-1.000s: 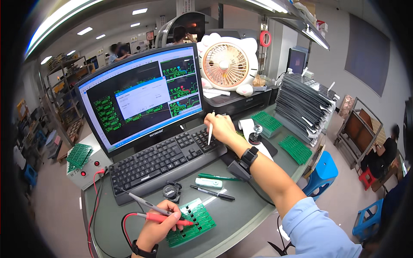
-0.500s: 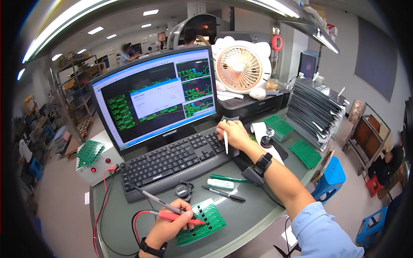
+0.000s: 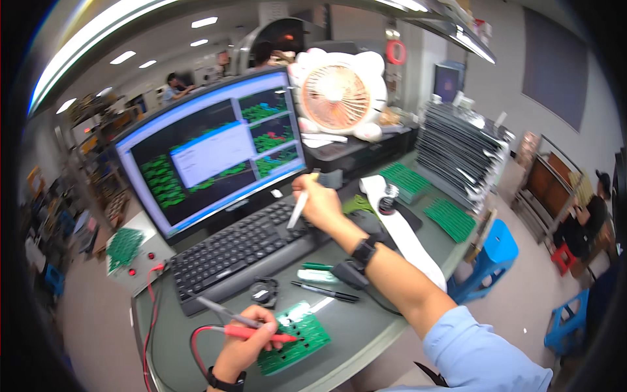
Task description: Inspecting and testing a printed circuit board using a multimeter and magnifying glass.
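Note:
My left hand (image 3: 245, 346) rests at the near edge of the desk on a green circuit board (image 3: 294, 334). It grips a red test probe (image 3: 251, 332) and a grey one (image 3: 221, 313) that point across the board. My right hand (image 3: 318, 201) is raised above the right end of the black keyboard (image 3: 241, 251), holding a white pen (image 3: 300, 206) tip down. A black watch (image 3: 363, 248) is on that wrist.
A monitor (image 3: 212, 150) showing green board layouts stands behind the keyboard. A pink-and-white fan (image 3: 336, 95), stacked dark trays (image 3: 460, 153), green boards (image 3: 450, 219), a black pen (image 3: 324, 292), a red-buttoned test box (image 3: 130, 251) and a blue stool (image 3: 493, 251) surround the desk. Seated people work nearby.
My right hand has lifted and shifted slightly over the keyboard's right end with the pen. My left hand stays on the board with the probes. My view has moved closer.

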Available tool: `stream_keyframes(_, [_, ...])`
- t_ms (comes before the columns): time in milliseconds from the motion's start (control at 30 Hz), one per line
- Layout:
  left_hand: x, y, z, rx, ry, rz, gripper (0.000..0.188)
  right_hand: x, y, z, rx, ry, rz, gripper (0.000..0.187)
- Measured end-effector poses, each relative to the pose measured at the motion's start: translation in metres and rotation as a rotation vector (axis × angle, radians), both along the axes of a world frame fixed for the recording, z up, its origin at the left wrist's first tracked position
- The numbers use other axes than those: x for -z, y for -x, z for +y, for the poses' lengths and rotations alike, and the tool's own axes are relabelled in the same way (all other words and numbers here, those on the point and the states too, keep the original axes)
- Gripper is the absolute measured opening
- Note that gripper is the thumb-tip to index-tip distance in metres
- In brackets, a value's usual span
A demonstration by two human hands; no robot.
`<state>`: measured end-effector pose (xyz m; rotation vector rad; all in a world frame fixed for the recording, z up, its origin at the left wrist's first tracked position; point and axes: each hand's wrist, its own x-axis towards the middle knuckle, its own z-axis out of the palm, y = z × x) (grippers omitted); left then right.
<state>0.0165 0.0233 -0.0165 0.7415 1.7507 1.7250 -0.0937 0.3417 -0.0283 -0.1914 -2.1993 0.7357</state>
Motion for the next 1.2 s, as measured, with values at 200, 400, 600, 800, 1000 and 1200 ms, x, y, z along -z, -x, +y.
stream_keyframes(200, [0.007, 0.0, -0.005, -0.14, -0.014, 0.07, 0.02, -0.011, 0.011, -0.037, 0.032, -0.064, -0.005, 0.018])
stream_keyframes(400, [-0.024, -0.019, 0.013, -0.087, 0.087, 0.086, 0.008, -0.016, 0.009, -0.037, 0.024, 0.102, 0.158, 0.018])
stream_keyframes(600, [-0.021, -0.017, 0.009, -0.08, 0.061, 0.103, 0.007, -0.011, -0.003, -0.039, -0.132, -0.047, 0.235, 0.011])
stream_keyframes(800, [-0.017, -0.015, 0.006, -0.074, 0.033, 0.093, 0.005, -0.011, -0.002, -0.041, -0.165, -0.135, 0.287, 0.008])
stream_keyframes(1000, [-0.016, -0.015, 0.01, -0.089, 0.033, 0.081, 0.005, -0.01, 0.0, -0.033, -0.167, -0.106, 0.289, 0.007])
stream_keyframes(1200, [-0.018, -0.014, 0.011, -0.089, 0.032, 0.075, 0.005, -0.014, 0.0, -0.033, -0.219, -0.072, 0.165, 0.014])
